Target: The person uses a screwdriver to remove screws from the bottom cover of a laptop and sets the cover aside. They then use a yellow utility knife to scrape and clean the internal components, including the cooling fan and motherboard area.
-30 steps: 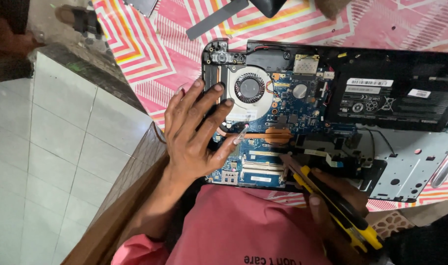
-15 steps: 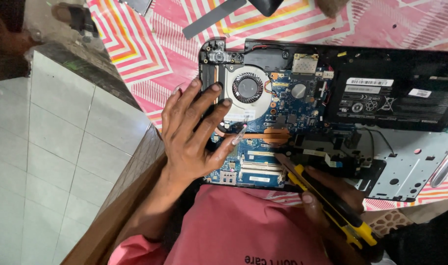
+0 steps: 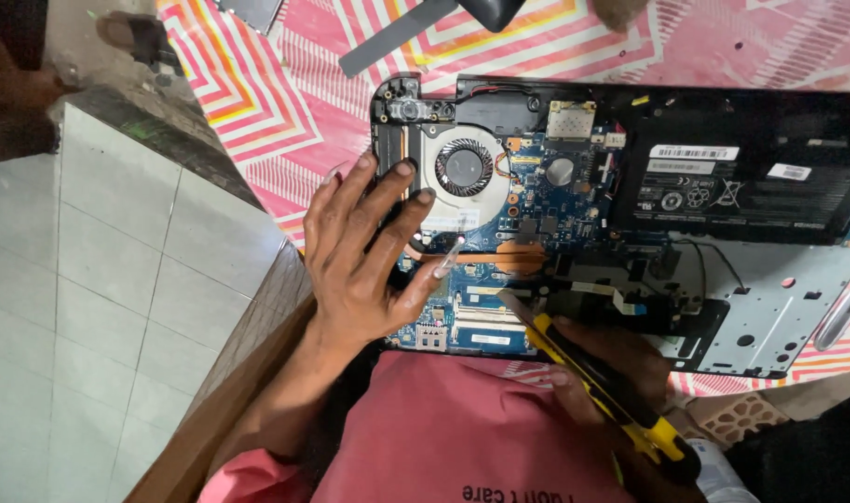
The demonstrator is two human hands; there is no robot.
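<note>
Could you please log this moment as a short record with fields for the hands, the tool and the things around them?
left hand: left hand spread flat on the opened laptop, fingers beside the round fan
right hand: right hand closed around the yellow and black tool
tool tip: on the blue circuit board near its lower edge
battery: black battery seated at the right side
surface: striped pink cloth over a table
floor: pale tiles at left

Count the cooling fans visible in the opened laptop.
1. The round cooling fan sits in the laptop near its upper left corner, just beyond the left hand fingertips. Others could be hidden under the black battery.
</note>
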